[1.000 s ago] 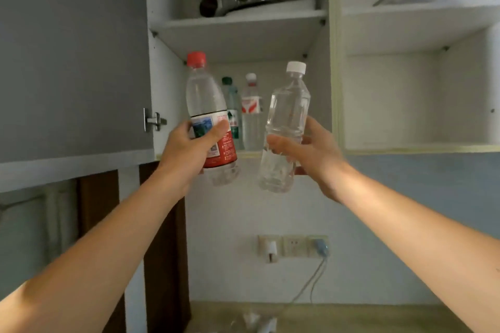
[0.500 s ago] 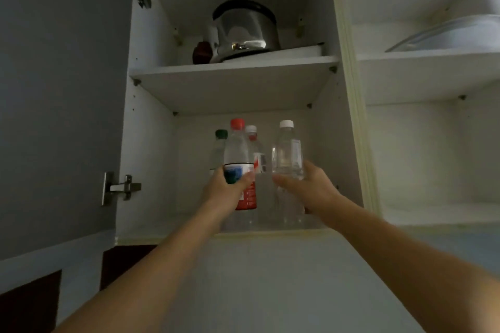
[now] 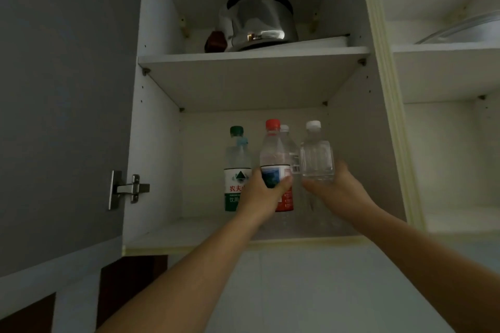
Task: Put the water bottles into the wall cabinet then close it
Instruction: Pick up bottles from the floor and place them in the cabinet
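Both my hands reach into the lower compartment of the open wall cabinet [image 3: 189, 235]. My left hand [image 3: 263, 193] grips a red-capped bottle [image 3: 274, 151] with a red and blue label, held upright. My right hand [image 3: 335, 192] grips a clear white-capped bottle [image 3: 316, 155] just right of it. A green-capped bottle [image 3: 235, 170] with a green and white label stands on the shelf to the left. Another white-capped bottle [image 3: 284, 128] peeks out behind the red-capped one. The bottoms of the held bottles are hidden by my hands.
The grey cabinet door [image 3: 62, 105] hangs open on the left, with a metal hinge [image 3: 127, 189] on it. A steel kettle [image 3: 259, 20] sits on the upper shelf [image 3: 251, 58]. An open compartment on the right holds a glass lid [image 3: 465, 30].
Both hands carried their bottles up from below the cabinet into the lower compartment. My view tilted upward and moved closer, and the hands now sit deeper inside.
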